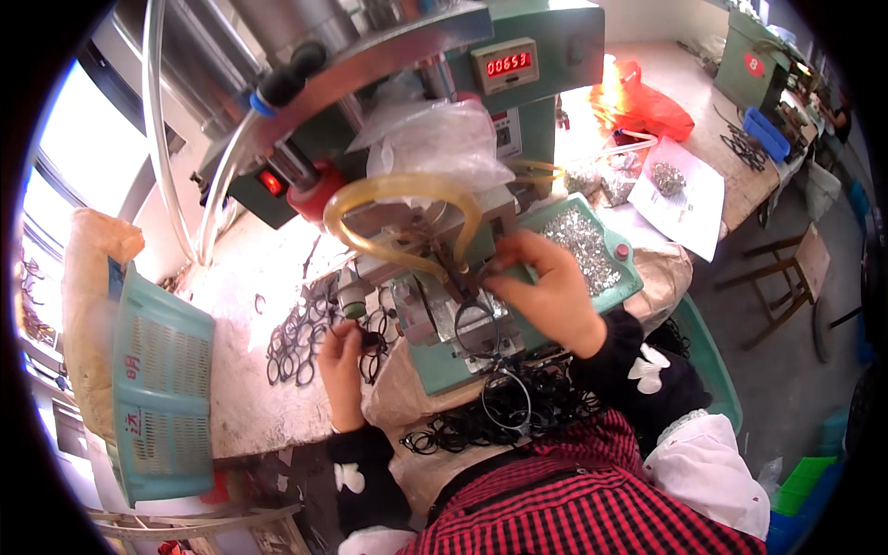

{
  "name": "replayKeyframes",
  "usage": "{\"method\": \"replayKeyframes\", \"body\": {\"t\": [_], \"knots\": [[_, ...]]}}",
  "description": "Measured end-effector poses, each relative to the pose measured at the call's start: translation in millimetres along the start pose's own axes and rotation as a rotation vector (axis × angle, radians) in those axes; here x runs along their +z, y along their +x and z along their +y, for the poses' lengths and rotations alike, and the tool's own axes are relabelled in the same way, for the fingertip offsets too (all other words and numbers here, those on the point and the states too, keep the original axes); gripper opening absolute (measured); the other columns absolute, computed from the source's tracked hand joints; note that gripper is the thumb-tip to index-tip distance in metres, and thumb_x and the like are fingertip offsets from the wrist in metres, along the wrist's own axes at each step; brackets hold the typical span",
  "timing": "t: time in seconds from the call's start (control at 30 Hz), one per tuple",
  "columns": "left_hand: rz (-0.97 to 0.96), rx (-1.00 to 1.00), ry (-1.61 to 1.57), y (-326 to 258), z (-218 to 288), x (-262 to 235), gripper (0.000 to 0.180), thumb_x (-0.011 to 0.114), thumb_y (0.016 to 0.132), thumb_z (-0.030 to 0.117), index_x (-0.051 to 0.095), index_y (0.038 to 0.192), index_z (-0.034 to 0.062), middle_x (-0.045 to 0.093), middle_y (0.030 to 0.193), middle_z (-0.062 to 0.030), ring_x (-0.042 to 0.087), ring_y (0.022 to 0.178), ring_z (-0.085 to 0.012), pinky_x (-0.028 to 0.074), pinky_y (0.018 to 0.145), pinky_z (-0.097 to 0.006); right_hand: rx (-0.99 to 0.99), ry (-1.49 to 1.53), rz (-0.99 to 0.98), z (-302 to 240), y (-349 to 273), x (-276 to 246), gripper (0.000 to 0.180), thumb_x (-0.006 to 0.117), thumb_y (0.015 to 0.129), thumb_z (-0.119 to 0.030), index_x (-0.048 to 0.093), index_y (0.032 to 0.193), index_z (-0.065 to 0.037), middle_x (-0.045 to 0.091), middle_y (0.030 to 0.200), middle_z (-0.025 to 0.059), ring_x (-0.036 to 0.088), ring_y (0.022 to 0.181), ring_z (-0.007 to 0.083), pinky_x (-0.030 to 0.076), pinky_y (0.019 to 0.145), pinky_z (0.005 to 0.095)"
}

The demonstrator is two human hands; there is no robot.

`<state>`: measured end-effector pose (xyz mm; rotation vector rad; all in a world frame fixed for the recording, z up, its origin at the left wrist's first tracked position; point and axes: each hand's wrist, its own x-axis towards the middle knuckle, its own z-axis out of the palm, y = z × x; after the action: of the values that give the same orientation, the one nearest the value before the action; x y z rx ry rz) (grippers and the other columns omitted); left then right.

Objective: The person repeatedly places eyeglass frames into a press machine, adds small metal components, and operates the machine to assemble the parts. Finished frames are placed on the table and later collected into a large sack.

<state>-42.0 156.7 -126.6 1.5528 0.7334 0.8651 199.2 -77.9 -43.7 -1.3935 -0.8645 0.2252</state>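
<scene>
A green bench press stands before me, its small metal tooling beneath a curved yellow tube. My right hand is at this tooling, thumb and fingers pinched together. What they hold is too small to make out. Below the tooling hang thin black loops, one under another. To the left, my left hand has its fingers closed by a dark bunch of black loops and seems to grip one. More black loops lie on the table beside it, and a tangled heap of loops rests at my lap.
A green tray of small shiny metal pieces sits right of the press. A turquoise basket stands at the left. Farther right are a red plastic bag, a paper sheet with metal pieces, and a wooden stool.
</scene>
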Motion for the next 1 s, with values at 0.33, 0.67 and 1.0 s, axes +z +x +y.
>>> {"method": "replayKeyframes", "body": {"t": [0.33,0.67,1.0], "knots": [[0.165,0.510,0.081,-47,80,44,0.016,0.051,0.102,-0.004,0.064,0.110,-0.0048,0.071,0.108,-0.0152,0.067,0.099,-0.0203,0.055,0.089,-0.034,0.105,0.241,0.053,-6,-11,21,0.049,0.070,0.083,0.001,0.055,0.130,0.002,0.067,0.093,0.0045,0.064,0.091,0.0114,0.049,0.086,0.0269],[-0.308,1.202,0.381,-61,126,99,0.027,0.072,0.072,0.004,0.078,0.098,0.0073,0.074,0.107,-0.0128,0.066,0.076,-0.0293,0.059,0.073,-0.039,-0.002,0.078,-0.091,-34,-17,3,0.039,0.059,0.086,0.003,0.061,0.126,0.001,0.069,0.114,0.0142,0.067,0.107,0.0248,0.051,0.095,0.0348],[-0.469,1.283,0.481,-46,110,118,0.037,0.079,0.070,0.006,0.077,0.106,0.0137,0.073,0.113,-0.0033,0.052,0.076,-0.0232,0.059,0.081,-0.043,-0.251,-0.902,0.221,86,-26,-83,0.012,0.075,0.071,-0.003,0.072,0.083,-0.004,0.066,0.108,0.0177,0.061,0.110,0.0412,0.049,0.095,0.0480]]}}
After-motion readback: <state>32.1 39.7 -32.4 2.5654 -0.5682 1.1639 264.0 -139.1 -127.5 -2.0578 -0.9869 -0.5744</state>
